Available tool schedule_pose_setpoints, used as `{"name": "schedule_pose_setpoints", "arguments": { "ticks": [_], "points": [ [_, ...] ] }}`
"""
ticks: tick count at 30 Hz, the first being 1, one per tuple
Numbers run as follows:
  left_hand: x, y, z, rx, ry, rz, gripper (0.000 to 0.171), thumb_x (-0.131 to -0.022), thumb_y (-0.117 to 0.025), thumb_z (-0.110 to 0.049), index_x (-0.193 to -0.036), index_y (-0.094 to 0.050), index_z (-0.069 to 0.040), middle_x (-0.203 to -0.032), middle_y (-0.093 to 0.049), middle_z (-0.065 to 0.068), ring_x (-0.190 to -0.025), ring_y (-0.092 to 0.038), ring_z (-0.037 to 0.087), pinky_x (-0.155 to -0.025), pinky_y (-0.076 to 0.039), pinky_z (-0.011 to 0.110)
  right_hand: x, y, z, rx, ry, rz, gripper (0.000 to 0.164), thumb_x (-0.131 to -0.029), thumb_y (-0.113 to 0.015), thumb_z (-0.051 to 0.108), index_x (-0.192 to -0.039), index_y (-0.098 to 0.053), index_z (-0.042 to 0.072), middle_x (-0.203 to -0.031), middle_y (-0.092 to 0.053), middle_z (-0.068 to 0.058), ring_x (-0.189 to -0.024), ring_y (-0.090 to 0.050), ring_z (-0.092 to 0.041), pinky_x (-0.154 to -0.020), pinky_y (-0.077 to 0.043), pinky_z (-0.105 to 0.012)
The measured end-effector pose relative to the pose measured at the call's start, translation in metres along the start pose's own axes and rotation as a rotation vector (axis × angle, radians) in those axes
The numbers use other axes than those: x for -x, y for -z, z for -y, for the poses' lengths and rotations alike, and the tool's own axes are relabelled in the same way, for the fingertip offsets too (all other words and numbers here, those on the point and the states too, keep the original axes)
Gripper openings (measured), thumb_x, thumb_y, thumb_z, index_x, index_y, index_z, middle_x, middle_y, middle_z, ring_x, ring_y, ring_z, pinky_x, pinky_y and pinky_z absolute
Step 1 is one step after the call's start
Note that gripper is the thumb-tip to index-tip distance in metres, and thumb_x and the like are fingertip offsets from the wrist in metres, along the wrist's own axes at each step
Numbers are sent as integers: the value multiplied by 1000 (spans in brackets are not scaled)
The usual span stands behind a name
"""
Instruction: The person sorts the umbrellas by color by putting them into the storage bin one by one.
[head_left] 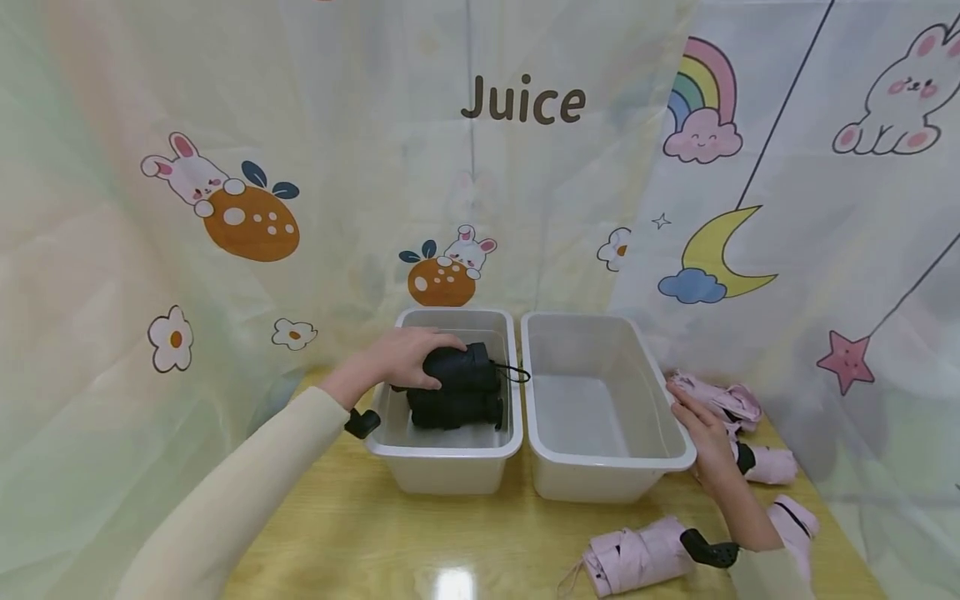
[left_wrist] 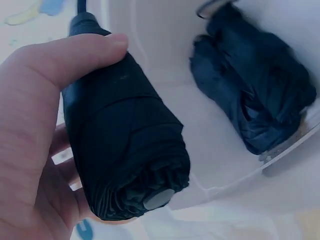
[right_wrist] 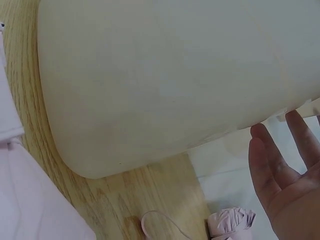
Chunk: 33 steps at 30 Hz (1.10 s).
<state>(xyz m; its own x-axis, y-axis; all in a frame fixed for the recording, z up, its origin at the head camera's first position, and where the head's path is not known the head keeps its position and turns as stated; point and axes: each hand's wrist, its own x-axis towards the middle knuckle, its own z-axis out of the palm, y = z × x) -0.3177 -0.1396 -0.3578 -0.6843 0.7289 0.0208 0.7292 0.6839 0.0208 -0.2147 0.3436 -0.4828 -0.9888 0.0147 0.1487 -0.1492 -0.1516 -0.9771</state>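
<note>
My left hand (head_left: pixel 408 354) grips a black folded umbrella (head_left: pixel 459 367) inside the left white bin (head_left: pixel 442 454), its thumb across it in the left wrist view. A thin strap hangs from the umbrella's right end. Below it in the same bin lies more black folded umbrella fabric (head_left: pixel 456 410), also seen as a dark bundle (left_wrist: pixel 255 80) in the left wrist view. My right hand (head_left: pixel 705 433) touches the right side of the second white bin (head_left: pixel 611 462) near its rim, fingers fairly straight. Nothing shows inside that second bin.
Several pink folded umbrellas lie on the wooden table (head_left: pixel 337 517): one in front (head_left: pixel 641 557), one at the right edge (head_left: pixel 795 525), others behind my right hand (head_left: pixel 772 465). A printed curtain (head_left: pixel 345 167) hangs behind the bins.
</note>
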Motion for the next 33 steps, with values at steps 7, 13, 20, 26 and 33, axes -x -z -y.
{"name": "schedule_pose_setpoints", "arguments": {
  "ticks": [7,13,20,26,33],
  "points": [
    [-39,-9,16,45,32,49,66,-80,-78,-39,-140,-51,-31,-137,-54,-2,-119,-52,21,-98,-41,44,-3,1,1,-30,20,5,46,-103,-48,15,-148,-42,15,-134,-50,16,-108,-58,-3,-78,-52,-24],
    [-59,-27,23,134,82,79,66,-79,-80,-35,-139,-52,-29,-138,-52,-2,-121,-49,22,-100,-40,43,-5,2,-2,-35,25,1,47,-103,-48,13,-149,-38,9,-132,-52,17,-108,-58,-3,-78,-52,-24],
    [-70,-49,28,143,151,130,65,-78,-81,-35,-137,-52,-33,-136,-53,-4,-118,-49,20,-98,-41,42,-2,2,-2,-28,9,3,50,-103,-49,16,-150,-35,7,-132,-52,17,-107,-58,-4,-78,-52,-25],
    [-75,-67,29,146,177,183,63,-80,-80,-34,-136,-52,-32,-135,-53,-3,-117,-50,19,-100,-38,42,1,2,-3,-9,23,13,49,-103,-47,15,-150,-35,7,-131,-53,18,-107,-59,-4,-76,-53,-25],
    [-82,-87,33,182,166,219,64,-79,-81,-31,-137,-52,-31,-135,-53,1,-120,-49,23,-98,-40,43,-5,2,0,-4,28,8,47,-103,-48,14,-149,-39,10,-132,-53,17,-105,-60,-5,-75,-53,-25]
  ]
}}
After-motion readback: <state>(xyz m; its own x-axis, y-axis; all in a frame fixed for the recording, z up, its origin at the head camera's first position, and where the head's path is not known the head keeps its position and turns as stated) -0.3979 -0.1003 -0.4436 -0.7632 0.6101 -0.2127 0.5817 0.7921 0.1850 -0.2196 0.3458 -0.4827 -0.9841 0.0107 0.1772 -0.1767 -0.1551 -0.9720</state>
